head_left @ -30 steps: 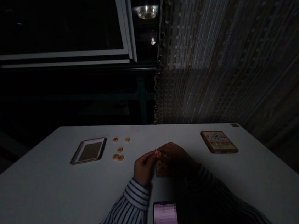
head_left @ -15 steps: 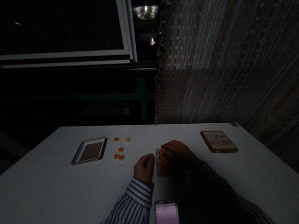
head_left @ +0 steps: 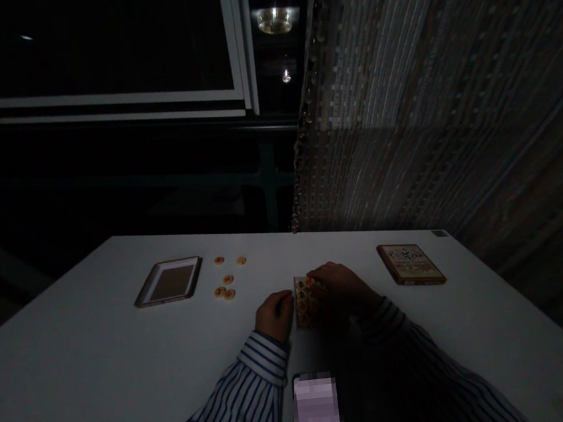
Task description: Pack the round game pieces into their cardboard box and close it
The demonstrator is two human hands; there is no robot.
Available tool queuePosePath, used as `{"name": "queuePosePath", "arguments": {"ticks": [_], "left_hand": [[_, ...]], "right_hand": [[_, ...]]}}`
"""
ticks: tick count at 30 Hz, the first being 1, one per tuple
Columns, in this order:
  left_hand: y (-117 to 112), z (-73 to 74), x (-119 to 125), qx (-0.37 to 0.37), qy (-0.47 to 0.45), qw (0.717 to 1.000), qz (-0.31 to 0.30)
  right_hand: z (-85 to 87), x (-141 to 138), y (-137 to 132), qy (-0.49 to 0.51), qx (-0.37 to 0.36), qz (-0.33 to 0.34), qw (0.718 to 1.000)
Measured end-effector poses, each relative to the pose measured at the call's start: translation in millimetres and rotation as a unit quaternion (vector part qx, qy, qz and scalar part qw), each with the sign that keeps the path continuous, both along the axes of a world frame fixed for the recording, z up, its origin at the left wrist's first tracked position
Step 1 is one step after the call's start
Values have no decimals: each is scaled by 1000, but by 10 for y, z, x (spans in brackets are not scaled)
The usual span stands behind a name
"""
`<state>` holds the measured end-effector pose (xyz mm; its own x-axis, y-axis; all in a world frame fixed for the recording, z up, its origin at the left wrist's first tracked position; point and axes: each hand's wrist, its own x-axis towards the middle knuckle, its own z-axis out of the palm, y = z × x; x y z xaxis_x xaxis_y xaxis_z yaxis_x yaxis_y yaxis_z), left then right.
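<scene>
A small clear-edged tray lies between my hands, filled with rows of round Chinese chess pieces marked in red and dark characters. My right hand covers the tray's right part, and its bent fingertips press on a red-marked piece at the far end. My left hand rests at the tray's left edge with its fingers curled together. Whatever those fingers hold, if anything, is too dark to make out. Several loose pieces lie on the white table, left of the tray.
An open shallow box part lies at the left, and a printed box lid at the right. A phone sits at the near edge. Beyond the table are a bead curtain and a dark window.
The red-marked piece under my right fingertips has shifted slightly right at the tray's far end. My left hand has moved a touch right. The loose pieces lie as before.
</scene>
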<state>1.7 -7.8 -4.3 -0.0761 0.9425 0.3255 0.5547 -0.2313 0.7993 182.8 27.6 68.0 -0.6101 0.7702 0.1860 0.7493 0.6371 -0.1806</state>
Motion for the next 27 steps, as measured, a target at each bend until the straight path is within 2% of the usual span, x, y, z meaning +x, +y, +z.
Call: {"name": "queuePosePath", "arguments": {"ticks": [13, 27], "left_hand": [[-1, -9, 8, 4, 10, 1000, -6], [9, -35, 16, 4, 0, 1000, 0]], "right_hand": [[-42, 32, 95, -69, -5, 0, 998], [45, -1, 76, -118, -20, 6, 993]]}}
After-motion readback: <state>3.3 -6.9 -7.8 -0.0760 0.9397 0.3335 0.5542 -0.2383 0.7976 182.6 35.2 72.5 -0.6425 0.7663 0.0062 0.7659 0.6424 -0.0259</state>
